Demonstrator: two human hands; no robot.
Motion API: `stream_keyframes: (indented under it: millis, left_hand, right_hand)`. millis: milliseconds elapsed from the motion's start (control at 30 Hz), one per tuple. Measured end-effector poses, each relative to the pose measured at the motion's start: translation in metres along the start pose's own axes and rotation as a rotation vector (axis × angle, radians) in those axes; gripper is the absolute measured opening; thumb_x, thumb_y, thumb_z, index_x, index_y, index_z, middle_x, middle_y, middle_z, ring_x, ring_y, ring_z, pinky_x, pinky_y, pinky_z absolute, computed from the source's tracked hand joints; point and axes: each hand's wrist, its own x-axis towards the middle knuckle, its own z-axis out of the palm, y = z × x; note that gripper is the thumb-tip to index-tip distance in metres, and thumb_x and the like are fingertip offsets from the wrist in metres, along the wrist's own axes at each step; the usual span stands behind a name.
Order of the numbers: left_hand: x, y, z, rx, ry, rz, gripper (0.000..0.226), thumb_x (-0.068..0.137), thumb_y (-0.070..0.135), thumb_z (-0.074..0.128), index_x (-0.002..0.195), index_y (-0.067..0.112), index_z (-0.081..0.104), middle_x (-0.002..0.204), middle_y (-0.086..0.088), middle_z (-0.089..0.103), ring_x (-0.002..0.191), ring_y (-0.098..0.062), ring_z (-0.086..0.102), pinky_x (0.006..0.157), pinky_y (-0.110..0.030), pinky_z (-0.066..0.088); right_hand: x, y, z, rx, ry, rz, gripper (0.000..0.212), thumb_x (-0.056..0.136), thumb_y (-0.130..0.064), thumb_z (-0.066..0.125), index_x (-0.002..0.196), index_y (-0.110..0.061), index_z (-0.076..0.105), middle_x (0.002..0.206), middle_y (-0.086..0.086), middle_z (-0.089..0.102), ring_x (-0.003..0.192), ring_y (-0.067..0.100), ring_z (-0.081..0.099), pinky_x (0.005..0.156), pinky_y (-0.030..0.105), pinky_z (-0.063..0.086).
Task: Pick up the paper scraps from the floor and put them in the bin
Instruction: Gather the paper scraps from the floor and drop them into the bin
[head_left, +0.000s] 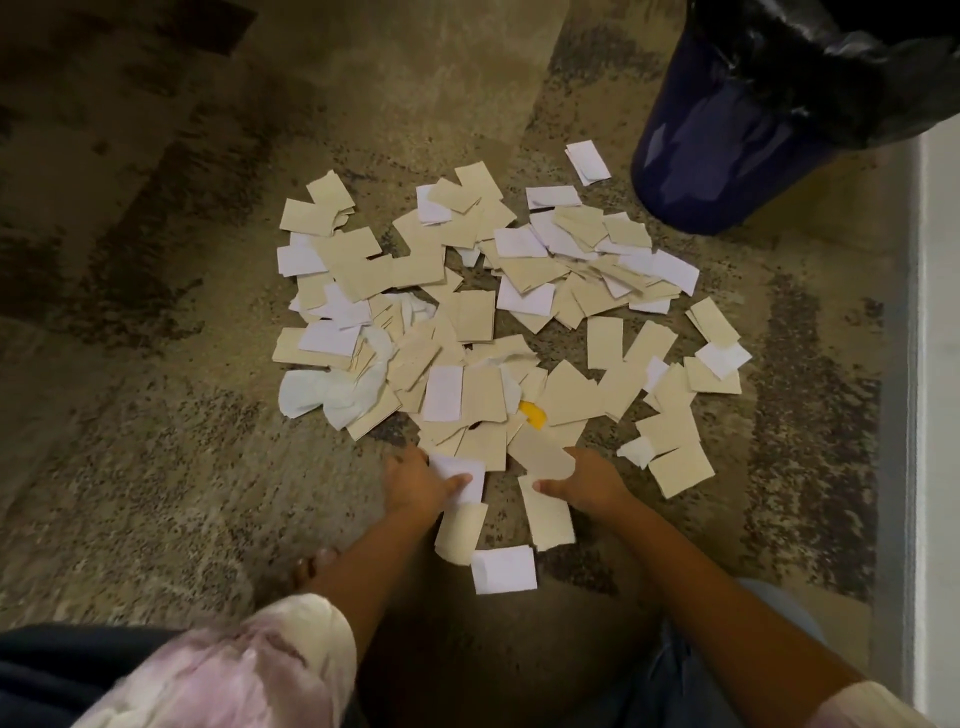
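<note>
Scraps (483, 312) of beige and white paper lie heaped on the mottled carpet (156, 415), with the dark blue bin (727, 156) at far right. My left hand (415, 480) pinches a white scrap (460, 467) at the heap's near edge; my right hand (587, 480), apart from it, grips a beige scrap (540, 454).

Both hands, left hand (418, 480) and right hand (587, 480), gripping paper scraps (467, 322) near bin (727, 156).
</note>
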Motion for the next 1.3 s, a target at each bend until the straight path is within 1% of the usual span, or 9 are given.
stream_keyframes:
  millis: [167,367,533,600,733,867,967,1100,1300]
  left_hand:
    - [-0.004,0.004,0.007,0.018,0.052,-0.009,0.083,0.070,0.047,0.075,0.135,0.010,0.037,0.139,-0.016,0.039,0.127,-0.029,0.041,0.097,-0.034,0.042]
    - [0.001,0.004,0.004,0.047,-0.021,0.013,0.079,0.075,0.049,0.070,0.136,0.010,0.039,0.141,-0.014,0.042,0.132,-0.028,0.038,0.103,-0.036,0.040]
    - [-0.003,0.003,0.002,0.174,-0.033,0.049,0.062,0.081,0.055,0.060,0.128,0.017,0.049,0.136,-0.009,0.047,0.127,-0.023,0.042,0.102,-0.030,0.039]
    - [-0.006,0.004,0.001,0.185,-0.044,0.060,0.062,0.081,0.055,0.060,0.129,0.017,0.049,0.136,-0.008,0.047,0.128,-0.022,0.042,0.103,-0.030,0.039]
    - [-0.012,0.002,-0.003,0.188,-0.068,0.064,0.055,0.081,0.052,0.062,0.121,0.016,0.054,0.130,-0.007,0.052,0.123,-0.022,0.047,0.098,-0.029,0.042]
    - [-0.017,-0.005,-0.002,0.206,-0.092,0.062,0.043,0.084,0.046,0.061,0.118,0.020,0.059,0.125,-0.004,0.058,0.114,-0.018,0.054,0.092,-0.026,0.042]
    - [-0.017,-0.006,0.001,0.181,-0.132,0.038,0.045,0.084,0.048,0.061,0.117,0.018,0.060,0.121,-0.004,0.061,0.112,-0.019,0.056,0.090,-0.026,0.042]
    - [-0.022,-0.002,0.004,0.112,-0.089,0.002,0.052,0.080,0.044,0.068,0.121,0.017,0.051,0.127,-0.009,0.052,0.114,-0.024,0.052,0.093,-0.033,0.045]
    - [-0.031,-0.001,0.014,0.050,-0.055,-0.132,0.061,0.077,0.041,0.070,0.127,0.017,0.046,0.132,-0.011,0.051,0.123,-0.030,0.049,0.100,-0.045,0.045]
  right_hand:
    - [-0.001,-0.025,-0.077,0.075,0.218,-0.012,0.071,0.078,-0.029,0.075,0.138,-0.007,0.043,0.138,0.015,0.050,0.124,0.030,0.050,0.100,0.039,0.044]
    - [-0.014,-0.089,-0.230,0.845,0.430,-0.091,0.056,0.082,-0.012,0.070,0.132,-0.014,0.047,0.125,0.009,0.060,0.110,0.025,0.061,0.083,0.038,0.054]
    - [-0.034,-0.141,-0.347,1.387,0.469,-0.339,0.024,0.089,0.000,0.059,0.113,-0.001,0.058,0.076,0.007,0.072,0.065,0.014,0.069,0.057,0.031,0.059]
    - [-0.041,-0.149,-0.371,1.634,0.496,-0.483,0.018,0.090,0.004,0.057,0.107,0.004,0.058,0.106,0.020,0.069,0.085,0.024,0.069,0.064,0.033,0.058]
    - [-0.040,-0.143,-0.386,1.713,0.556,-0.546,0.055,0.091,-0.008,0.059,0.140,0.003,0.037,0.148,0.019,0.038,0.130,0.032,0.044,0.105,0.035,0.042]
    - [-0.033,-0.134,-0.358,1.237,0.637,-0.424,0.072,0.090,-0.032,0.061,0.147,-0.014,0.020,0.138,0.009,0.046,0.112,0.018,0.058,0.082,0.023,0.056]
    - [-0.021,-0.110,-0.280,0.867,0.831,-0.463,0.084,0.083,-0.024,0.070,0.147,-0.022,0.014,0.121,0.002,0.050,0.089,0.005,0.060,0.078,0.020,0.054]
    - [-0.011,-0.064,-0.138,0.338,0.564,-0.414,0.071,0.078,-0.027,0.076,0.136,-0.019,0.036,0.127,0.003,0.043,0.097,0.009,0.054,0.072,0.010,0.043]
    - [-0.028,-0.007,0.020,-0.319,-0.136,-0.208,0.073,0.071,-0.046,0.076,0.132,-0.022,0.043,0.141,0.005,0.032,0.131,0.026,0.035,0.104,0.037,0.039]
